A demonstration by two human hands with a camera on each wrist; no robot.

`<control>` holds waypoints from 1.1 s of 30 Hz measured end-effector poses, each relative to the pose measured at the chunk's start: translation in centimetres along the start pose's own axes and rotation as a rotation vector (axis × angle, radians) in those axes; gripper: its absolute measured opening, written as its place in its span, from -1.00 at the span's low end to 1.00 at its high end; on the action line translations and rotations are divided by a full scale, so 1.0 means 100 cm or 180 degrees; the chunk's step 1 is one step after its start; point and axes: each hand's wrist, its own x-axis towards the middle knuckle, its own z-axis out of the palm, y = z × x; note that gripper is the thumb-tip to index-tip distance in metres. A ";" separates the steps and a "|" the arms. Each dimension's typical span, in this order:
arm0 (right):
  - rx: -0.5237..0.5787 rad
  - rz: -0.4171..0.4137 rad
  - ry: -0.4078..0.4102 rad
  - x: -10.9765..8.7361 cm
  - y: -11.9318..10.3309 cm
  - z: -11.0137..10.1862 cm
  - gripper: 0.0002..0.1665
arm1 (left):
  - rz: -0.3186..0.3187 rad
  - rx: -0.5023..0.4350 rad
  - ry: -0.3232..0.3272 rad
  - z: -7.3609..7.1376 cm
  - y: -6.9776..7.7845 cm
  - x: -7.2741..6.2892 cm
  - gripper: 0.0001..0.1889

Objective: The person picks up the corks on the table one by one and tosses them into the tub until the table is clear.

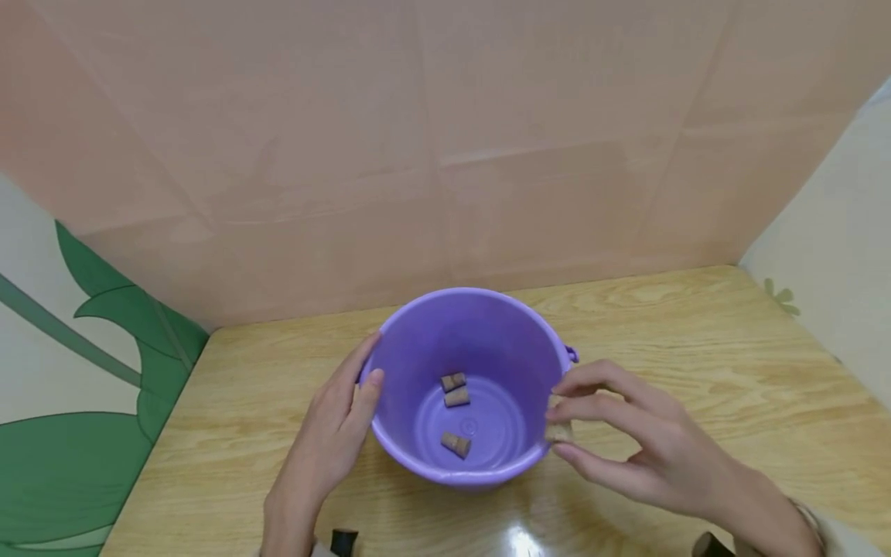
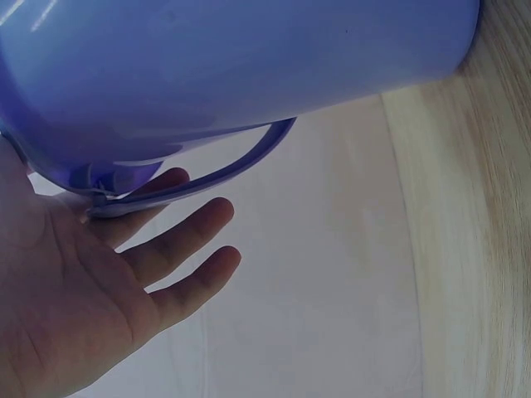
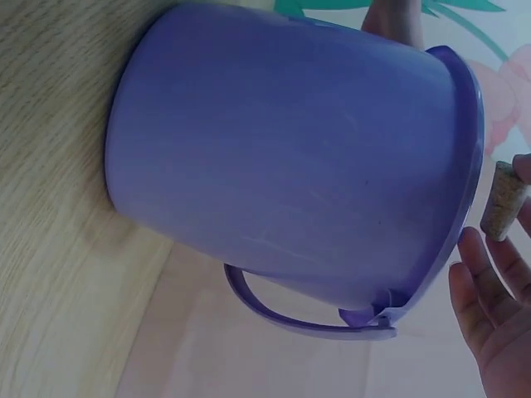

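Note:
A purple plastic bucket (image 1: 466, 478) stands upright on the table, with three corks inside on its floor: one cork (image 1: 453, 381) and a second cork (image 1: 457, 397) close together, a third cork (image 1: 455, 444) nearer me. My left hand (image 1: 323, 433) holds the bucket's left rim, thumb at the inner edge and fingers outside. In the left wrist view, three of its fingers (image 2: 178, 257) extend past the bucket's handle (image 2: 207, 181). At the right rim, my right hand (image 1: 640, 441) pinches another cork (image 3: 504, 201) between thumb and fingertips, just above the bucket's mouth in the right wrist view.
The wood-grain table (image 1: 696, 348) ends at a pinkish sheet (image 1: 445, 155) behind the bucket. Green leaf artwork (image 1: 76, 464) covers the left side panel. A small dark object (image 1: 344, 541) lies at the bottom edge by my left wrist, another dark object (image 1: 711, 545) by the right.

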 end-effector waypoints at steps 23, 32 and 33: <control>-0.0131 0.0556 -0.0418 0.002 0.009 0.016 -0.72 | 0.0023 0.0039 -0.0009 0.001 0.001 0.001 -0.47; -0.0162 0.0867 -0.0672 0.008 0.012 0.022 -0.79 | -0.0003 0.0046 -0.0005 -0.001 0.001 -0.001 -0.47; -0.0213 0.0947 -0.0721 0.008 0.012 0.022 -0.79 | -0.0006 0.0047 -0.0005 -0.001 0.001 -0.001 -0.47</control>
